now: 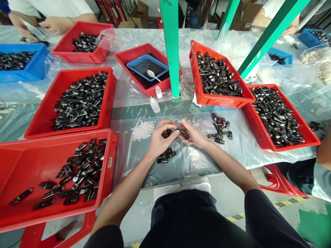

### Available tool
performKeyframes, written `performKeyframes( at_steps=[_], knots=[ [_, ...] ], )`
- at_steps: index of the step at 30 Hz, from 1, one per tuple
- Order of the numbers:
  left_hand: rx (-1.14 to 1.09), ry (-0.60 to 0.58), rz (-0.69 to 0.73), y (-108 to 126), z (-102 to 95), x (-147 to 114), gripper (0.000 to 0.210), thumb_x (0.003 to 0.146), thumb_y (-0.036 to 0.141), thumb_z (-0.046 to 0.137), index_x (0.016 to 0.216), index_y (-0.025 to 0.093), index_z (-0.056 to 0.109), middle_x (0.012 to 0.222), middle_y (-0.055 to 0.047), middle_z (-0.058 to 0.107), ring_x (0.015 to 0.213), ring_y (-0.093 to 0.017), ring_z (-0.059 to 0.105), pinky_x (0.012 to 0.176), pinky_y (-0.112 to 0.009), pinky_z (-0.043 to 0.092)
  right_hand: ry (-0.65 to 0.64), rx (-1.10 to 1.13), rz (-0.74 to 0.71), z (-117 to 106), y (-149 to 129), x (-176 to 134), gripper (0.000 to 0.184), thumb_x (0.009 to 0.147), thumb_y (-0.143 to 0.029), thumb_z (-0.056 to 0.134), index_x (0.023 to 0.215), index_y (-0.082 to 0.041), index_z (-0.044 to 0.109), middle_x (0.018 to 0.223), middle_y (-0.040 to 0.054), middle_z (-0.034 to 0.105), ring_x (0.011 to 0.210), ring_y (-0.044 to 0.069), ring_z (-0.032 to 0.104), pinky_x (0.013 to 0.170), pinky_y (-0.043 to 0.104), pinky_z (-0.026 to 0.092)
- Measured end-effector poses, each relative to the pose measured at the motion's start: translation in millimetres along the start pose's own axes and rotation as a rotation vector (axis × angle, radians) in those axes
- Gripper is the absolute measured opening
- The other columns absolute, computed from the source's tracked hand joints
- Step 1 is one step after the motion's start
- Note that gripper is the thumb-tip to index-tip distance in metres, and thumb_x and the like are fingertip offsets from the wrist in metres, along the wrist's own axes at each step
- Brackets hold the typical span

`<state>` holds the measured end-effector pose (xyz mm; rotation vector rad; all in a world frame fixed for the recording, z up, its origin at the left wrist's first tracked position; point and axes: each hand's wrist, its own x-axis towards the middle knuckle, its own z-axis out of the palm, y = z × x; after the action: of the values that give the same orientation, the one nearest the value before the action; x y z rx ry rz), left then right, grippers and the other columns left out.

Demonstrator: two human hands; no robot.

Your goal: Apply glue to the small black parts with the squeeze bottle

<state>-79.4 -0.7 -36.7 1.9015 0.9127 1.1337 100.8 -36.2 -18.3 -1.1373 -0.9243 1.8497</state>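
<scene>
Above the plastic-covered table, my left hand (161, 137) is closed around small glossy black parts, with one part at the thumb tip. My right hand (193, 134) faces it, its fingers closed on a black part (183, 133) between the two hands. How many parts each hand holds is partly hidden by the fingers. Just below my left hand lies a small cluster of the same black parts (167, 155). To the right of my right hand is another loose group of black parts (219, 129). A heap of small white bits (143, 130) lies left of my left hand.
Red bins (111, 100) of black parts stand on both sides. Ahead are two small white bottles (154, 105), a red tray (147, 90) holding a blue tray (130, 65) with a white spoon (151, 73), and a green post (170, 48). Other people work across the table and at right.
</scene>
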Motion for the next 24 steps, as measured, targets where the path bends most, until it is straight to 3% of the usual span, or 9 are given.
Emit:
performKeyframes(
  at_steps=[2, 4, 6, 10, 14, 16, 19, 22, 24],
  knots=[
    [0.143, -0.062, 0.086, 3, -5.1, 2, 0.022, 0.096, 0.042, 0.072, 0.108, 0.024, 0.078, 0.120, -0.009, 0.074, 0.116, -0.025, 0.067, 0.102, -0.043, 0.052, -0.076, 0.089, 0.091, -1, -1, 0, 0.057, 0.093, -0.079, 0.057, 0.092, -0.022, 0.057, 0.065, -0.0055, 0.051, 0.042, 0.008, 0.035, 0.037, 0.021, 0.014],
    [0.288, -0.073, 0.138, 5, -12.9, 5, 0.024, 0.097, 0.042, 0.071, 0.113, 0.025, 0.076, 0.126, -0.010, 0.073, 0.124, -0.027, 0.065, 0.110, -0.047, 0.049, -0.075, 0.163, 0.074, -3, -1, 2, 0.048, 0.096, -0.068, 0.064, 0.087, -0.021, 0.055, 0.062, -0.0078, 0.047, 0.041, 0.006, 0.031, 0.037, 0.019, 0.015],
    [0.416, -0.118, 0.170, 6, -20.9, 6, 0.020, 0.099, 0.041, 0.070, 0.107, 0.024, 0.076, 0.127, -0.010, 0.073, 0.125, -0.029, 0.065, 0.109, -0.049, 0.049, -0.011, 0.213, 0.016, -6, -2, 3, 0.039, 0.098, -0.054, 0.068, 0.084, -0.021, 0.053, 0.060, -0.0108, 0.039, 0.040, 0.004, 0.024, 0.037, 0.018, 0.015],
    [0.686, -0.343, 0.194, 2, -26.5, 2, 0.013, 0.098, 0.032, 0.067, 0.099, 0.022, 0.076, 0.126, -0.012, 0.076, 0.123, -0.035, 0.067, 0.100, -0.052, 0.048, 0.104, 0.165, -0.060, -11, -4, 3, 0.033, 0.100, -0.046, 0.065, 0.081, -0.021, 0.053, 0.055, -0.0129, 0.029, 0.040, 0.005, 0.021, 0.037, 0.017, 0.016],
    [0.791, -0.448, 0.216, -5, -19.1, -3, 0.011, 0.095, 0.025, 0.065, 0.095, 0.021, 0.076, 0.121, -0.013, 0.078, 0.119, -0.038, 0.069, 0.095, -0.053, 0.046, 0.086, 0.061, -0.139, -18, -5, 4, 0.013, 0.098, -0.032, 0.063, 0.093, -0.020, 0.060, 0.062, -0.0097, 0.042, 0.044, 0.006, 0.035, 0.039, 0.018, 0.023],
    [0.777, -0.451, 0.214, -4, -15.9, -3, 0.012, 0.096, 0.024, 0.064, 0.095, 0.021, 0.076, 0.120, -0.012, 0.079, 0.118, -0.037, 0.070, 0.094, -0.051, 0.045, 0.053, 0.005, -0.156, -20, -4, 5, 0.010, 0.098, -0.030, 0.062, 0.097, -0.020, 0.062, 0.064, -0.0101, 0.040, 0.045, 0.006, 0.031, 0.041, 0.019, 0.021],
    [0.711, -0.389, 0.177, 1, -14.9, -1, 0.015, 0.101, 0.027, 0.063, 0.104, 0.021, 0.077, 0.114, -0.010, 0.081, 0.112, -0.034, 0.072, 0.093, -0.049, 0.046, 0.036, -0.181, -0.227, -22, 0, 5, 0.021, 0.101, -0.041, 0.061, 0.099, -0.020, 0.063, 0.064, -0.0105, 0.035, 0.047, 0.007, 0.026, 0.045, 0.022, 0.020],
    [0.671, -0.283, 0.120, 2, -16.2, 3, 0.022, 0.104, 0.031, 0.061, 0.114, 0.022, 0.079, 0.107, -0.010, 0.081, 0.102, -0.031, 0.073, 0.090, -0.046, 0.048, 0.099, -0.487, -0.442, -23, 5, 6, 0.030, 0.097, -0.049, 0.069, 0.102, -0.019, 0.066, 0.066, -0.0077, 0.044, 0.058, 0.010, 0.038, 0.056, 0.024, 0.029],
    [0.634, -0.265, 0.107, 0, -16.9, 4, 0.024, 0.105, 0.031, 0.060, 0.118, 0.023, 0.079, 0.110, -0.010, 0.081, 0.103, -0.030, 0.072, 0.090, -0.044, 0.050, 0.126, -0.688, -0.512, -25, 8, 7, 0.032, 0.096, -0.050, 0.071, 0.108, -0.020, 0.067, 0.065, -0.0076, 0.046, 0.061, 0.012, 0.041, 0.062, 0.026, 0.031]
  ],
)
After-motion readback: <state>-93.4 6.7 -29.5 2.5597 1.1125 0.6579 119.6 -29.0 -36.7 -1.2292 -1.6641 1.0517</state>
